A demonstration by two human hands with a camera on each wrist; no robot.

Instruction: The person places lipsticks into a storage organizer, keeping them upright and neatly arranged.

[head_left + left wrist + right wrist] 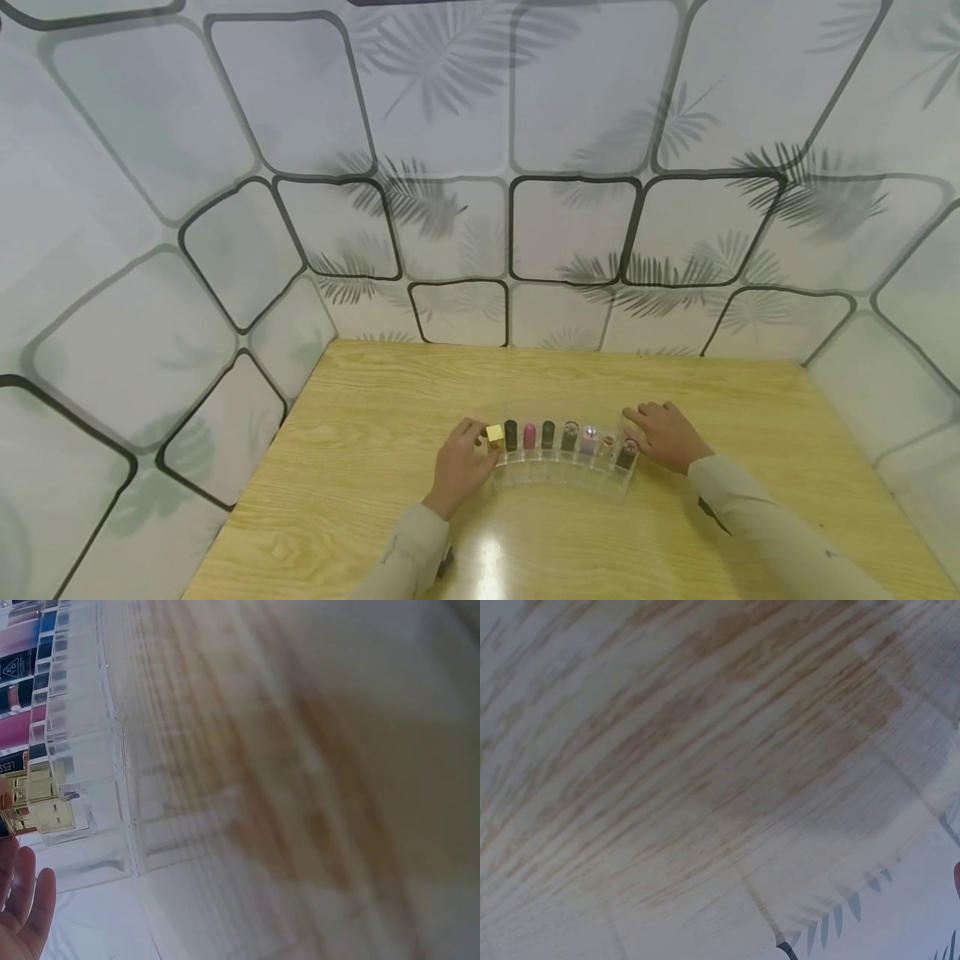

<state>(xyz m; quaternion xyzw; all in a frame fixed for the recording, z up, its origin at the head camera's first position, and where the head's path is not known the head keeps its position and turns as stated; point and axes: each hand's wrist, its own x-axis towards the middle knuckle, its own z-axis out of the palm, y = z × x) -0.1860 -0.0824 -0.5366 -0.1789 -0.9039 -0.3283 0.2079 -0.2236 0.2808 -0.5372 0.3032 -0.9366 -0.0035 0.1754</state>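
Note:
A clear acrylic lipstick stand (562,473), curved and stepped, holds a row of several lipsticks. At its left end my left hand (461,467) pinches a square gold lipstick (495,435) between thumb and fingers. The left wrist view shows that gold lipstick (49,802) upright in the end slot, with some fingers (22,896) beside it. My right hand (667,435) grips the stand's right end, close to a dark lipstick (627,453). Between them are a pink lipstick (529,436) and several dark ones. In the right wrist view the right hand's grip is out of sight.
The stand rests on a light wooden table (360,517). Behind and at both sides rise pale wall panels (457,233) with dark line frames and leaf prints. A bright light reflection lies on the tabletop in front of the stand.

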